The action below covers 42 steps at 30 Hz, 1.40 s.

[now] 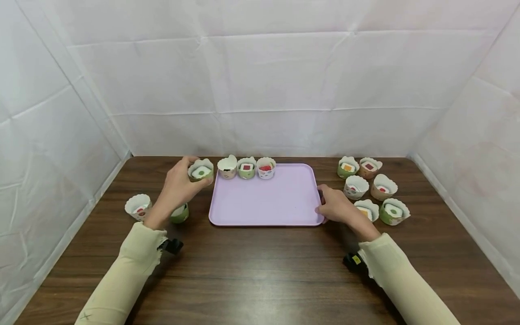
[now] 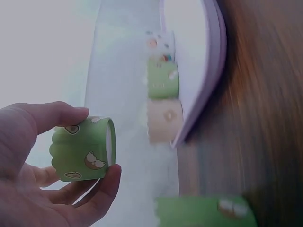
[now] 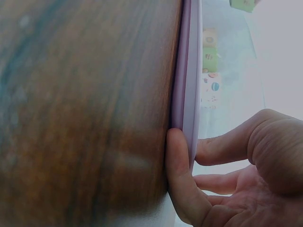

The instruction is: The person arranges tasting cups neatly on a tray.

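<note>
My left hand (image 1: pixel 178 183) grips a green paper baking cup (image 1: pixel 201 170) holding a white piece with a green centre, raised just left of the tray. In the left wrist view the thumb and fingers pinch the same green cup (image 2: pixel 87 149) from its sides. A lilac tray (image 1: pixel 268 201) lies on the table, with a beige cup (image 1: pixel 227 168), a green cup (image 1: pixel 246 168) and a white cup (image 1: pixel 266 168) in a row along its far left edge. On the tray's right side my right hand (image 1: pixel 339 206) pinches the rim (image 3: pixel 191 94) between thumb and fingers.
Left of the tray stand a white cup (image 1: pixel 138 206) and a green cup (image 1: pixel 179 214), partly hidden by the left wrist. Several filled cups, such as a brown one (image 1: pixel 383 187), stand at the right. White sheeting (image 1: pixel 268 81) rises behind the wooden table (image 1: pixel 260 266).
</note>
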### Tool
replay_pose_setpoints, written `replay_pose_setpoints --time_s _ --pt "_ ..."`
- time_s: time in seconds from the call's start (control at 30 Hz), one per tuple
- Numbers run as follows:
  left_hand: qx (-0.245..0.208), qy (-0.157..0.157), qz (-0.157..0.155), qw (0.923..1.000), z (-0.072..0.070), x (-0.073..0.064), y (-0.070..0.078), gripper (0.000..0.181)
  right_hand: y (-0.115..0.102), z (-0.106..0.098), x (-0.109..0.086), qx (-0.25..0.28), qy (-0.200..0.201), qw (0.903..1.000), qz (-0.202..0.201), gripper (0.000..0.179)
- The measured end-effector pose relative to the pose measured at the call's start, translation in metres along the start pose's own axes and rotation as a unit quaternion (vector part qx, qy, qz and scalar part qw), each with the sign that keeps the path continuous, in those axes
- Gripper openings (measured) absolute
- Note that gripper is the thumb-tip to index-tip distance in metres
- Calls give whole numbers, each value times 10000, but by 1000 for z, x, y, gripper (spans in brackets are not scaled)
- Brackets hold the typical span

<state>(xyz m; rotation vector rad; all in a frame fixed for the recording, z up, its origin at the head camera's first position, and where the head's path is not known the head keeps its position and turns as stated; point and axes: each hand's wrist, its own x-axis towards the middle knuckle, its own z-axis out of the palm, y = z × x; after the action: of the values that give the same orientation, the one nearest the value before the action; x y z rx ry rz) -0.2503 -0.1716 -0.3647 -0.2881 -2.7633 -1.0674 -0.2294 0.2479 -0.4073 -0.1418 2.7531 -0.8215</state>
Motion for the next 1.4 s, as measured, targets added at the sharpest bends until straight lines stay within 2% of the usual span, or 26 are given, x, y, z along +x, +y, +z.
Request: replay_pose_setpoints --time_s 0.17,0.4,0.6,0.7,0.87,1.03,1.27,1.4 --pt "-112 -133 192 9997 15 2 15 63 0 -1 0 9 6 10000 44 72" --pt "-312 -369 268 9985 35 10 38 66 0 -2 -1 -22 -10 10000 24 72" --pt "-392 -679 429 9960 47 24 54 66 -1 0 1 -11 19 10000 -4 72" --pt "-457 -826 631 9935 54 31 62 61 -1 0 2 17 -3 10000 -3 73" --pt "-454 -1133 880 9886 74 44 78 61 0 -1 0 33 5 10000 41 73" --pt "-374 -1398 930 9851 92 54 92 62 2 1 -1 32 28 10000 32 72" --pt "-245 -1558 982 9826 105 67 110 61 4 2 -1 0 30 10000 52 73" --pt "-254 -1538 1043 9822 111 75 120 60 3 -1 0 -7 18 10000 88 73"
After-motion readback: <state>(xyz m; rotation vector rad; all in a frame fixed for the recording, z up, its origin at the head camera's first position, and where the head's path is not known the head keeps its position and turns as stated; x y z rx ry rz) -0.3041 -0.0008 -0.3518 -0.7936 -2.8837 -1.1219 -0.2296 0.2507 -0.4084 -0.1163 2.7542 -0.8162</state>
